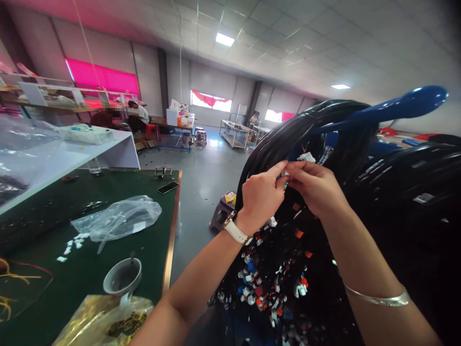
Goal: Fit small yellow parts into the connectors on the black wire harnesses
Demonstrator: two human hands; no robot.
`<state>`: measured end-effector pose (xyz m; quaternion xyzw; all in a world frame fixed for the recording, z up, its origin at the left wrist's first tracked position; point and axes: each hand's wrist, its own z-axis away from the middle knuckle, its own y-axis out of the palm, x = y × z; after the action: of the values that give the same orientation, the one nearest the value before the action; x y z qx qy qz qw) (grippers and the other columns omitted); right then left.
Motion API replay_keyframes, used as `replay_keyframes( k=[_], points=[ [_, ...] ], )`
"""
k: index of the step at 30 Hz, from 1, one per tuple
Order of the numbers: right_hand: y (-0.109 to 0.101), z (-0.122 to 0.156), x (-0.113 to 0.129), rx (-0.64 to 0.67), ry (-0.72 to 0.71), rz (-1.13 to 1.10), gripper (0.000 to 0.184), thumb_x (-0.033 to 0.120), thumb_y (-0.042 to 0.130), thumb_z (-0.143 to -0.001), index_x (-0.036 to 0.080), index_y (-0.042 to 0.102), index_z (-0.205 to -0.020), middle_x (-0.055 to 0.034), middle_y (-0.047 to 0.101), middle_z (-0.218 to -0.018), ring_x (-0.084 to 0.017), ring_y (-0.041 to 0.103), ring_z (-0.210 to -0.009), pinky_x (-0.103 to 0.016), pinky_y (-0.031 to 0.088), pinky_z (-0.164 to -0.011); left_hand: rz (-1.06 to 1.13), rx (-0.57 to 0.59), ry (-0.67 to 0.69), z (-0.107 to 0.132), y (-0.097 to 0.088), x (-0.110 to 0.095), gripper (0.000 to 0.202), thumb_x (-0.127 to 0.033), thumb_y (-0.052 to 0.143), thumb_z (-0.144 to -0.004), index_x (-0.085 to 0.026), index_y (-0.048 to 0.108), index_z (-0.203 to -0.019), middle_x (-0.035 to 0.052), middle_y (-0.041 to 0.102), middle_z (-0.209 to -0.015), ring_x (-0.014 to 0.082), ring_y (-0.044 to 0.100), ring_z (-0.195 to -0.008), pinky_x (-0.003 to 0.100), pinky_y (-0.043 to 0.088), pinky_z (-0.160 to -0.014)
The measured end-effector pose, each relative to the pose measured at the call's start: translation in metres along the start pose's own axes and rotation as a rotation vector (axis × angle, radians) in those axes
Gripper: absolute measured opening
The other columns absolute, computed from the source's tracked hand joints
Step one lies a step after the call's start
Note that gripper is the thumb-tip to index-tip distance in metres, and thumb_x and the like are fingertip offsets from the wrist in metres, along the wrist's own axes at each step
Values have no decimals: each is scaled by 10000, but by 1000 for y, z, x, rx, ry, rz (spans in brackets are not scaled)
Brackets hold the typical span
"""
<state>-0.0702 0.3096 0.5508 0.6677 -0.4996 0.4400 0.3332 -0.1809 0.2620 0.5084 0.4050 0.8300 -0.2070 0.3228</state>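
My left hand (262, 196) and my right hand (317, 186) meet in front of a thick bundle of black cables (273, 149). Between their fingertips both pinch a small white connector (286, 173), mostly hidden by the fingers. Just above the right fingers another white connector (307, 157) shows against the bundle. A blue hook-like arm (403, 106) with a rounded end carries the cables. Below my hands hang many white, blue and red connectors (252, 283) at the cable ends, with a few orange tags (298, 234) among them.
To the left is a green-topped bench (151, 259) with a plastic bag (126, 218), white pieces (68, 249), a phone (168, 188), a grey cup (122, 276) and a bag of yellow-and-black pieces (104, 319). A stool (220, 210) stands behind. People sit at far benches.
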Motion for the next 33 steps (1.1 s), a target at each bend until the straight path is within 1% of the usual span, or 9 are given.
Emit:
replay_keyframes(
  k=[5, 10, 15, 18, 22, 24, 27, 30, 33],
  points=[
    [0, 0, -2, 13, -25, 13, 261, 383, 858, -565, 200, 719, -689, -1, 661, -684, -115, 597, -622, -262, 496, -618, 68, -34, -4, 3, 3, -1, 331, -182, 643, -808, -313, 725, -1100, 27, 595, -624, 184, 461, -589, 279, 257, -579],
    [2, 0, -4, -8, -43, 38, 241, 376, 849, -572, 203, 731, -691, 0, 674, -679, -119, 600, -627, -259, 492, -614, 88, -111, -9, 5, 6, 1, 348, -151, 668, -768, -308, 732, -1071, 21, 601, -635, 186, 474, -592, 274, 257, -583],
    [3, 2, -5, -4, -27, -1, 230, 358, 851, -581, 203, 730, -701, 14, 667, -678, -103, 599, -633, -238, 490, -626, -64, -9, 58, 2, 2, 6, 326, -206, 591, -851, -279, 701, -1149, -8, 576, -590, 141, 416, -520, 281, 275, -575],
    [5, 3, -6, -22, -1, -30, 230, 349, 854, -573, 201, 721, -687, 16, 649, -657, -100, 586, -609, -235, 487, -596, 61, 29, 37, -1, -6, 9, 270, -296, 647, -837, -260, 714, -1096, -58, 462, -500, 113, 348, -480, 272, 279, -546],
    [2, 2, -12, -129, 7, -150, 217, 354, 830, -604, 199, 723, -712, 23, 625, -629, -85, 571, -575, -209, 488, -556, 536, -100, -227, -1, -21, 17, 157, -315, 664, -834, -210, 684, -949, -86, 362, -484, 78, 279, -441, 235, 223, -455],
    [-3, 0, -17, -159, 38, -192, 187, 332, 800, -637, 194, 728, -740, 17, 633, -629, -87, 587, -578, -202, 497, -557, 859, -200, -447, -2, -31, 26, 77, -259, 617, -871, -185, 632, -856, -103, 280, -478, 57, 214, -403, 213, 166, -410],
    [-12, -3, -29, -154, 116, -152, 166, 235, 772, -611, 195, 728, -766, -2, 677, -674, -103, 621, -605, -218, 523, -587, 1277, -377, -856, -1, -45, 47, 184, -126, 484, -917, -157, 537, -744, -109, 199, -503, 32, 189, -367, 171, 143, -372],
    [-14, -8, -44, -148, 115, 9, 176, 208, 744, -584, 206, 717, -757, -6, 698, -695, -126, 637, -629, -257, 534, -604, 1404, -533, -1103, 4, -52, 68, 253, -28, 371, -889, -155, 442, -681, -88, 269, -538, 17, 270, -366, 134, 173, -358],
    [-9, -19, -58, -154, 23, 127, 205, 224, 731, -587, 211, 724, -791, 6, 709, -747, -131, 634, -688, -250, 506, -604, 1382, -625, -1161, 11, -50, 80, 238, 24, 339, -812, -164, 413, -685, -62, 342, -564, 30, 364, -392, 122, 236, -357]
  ],
)
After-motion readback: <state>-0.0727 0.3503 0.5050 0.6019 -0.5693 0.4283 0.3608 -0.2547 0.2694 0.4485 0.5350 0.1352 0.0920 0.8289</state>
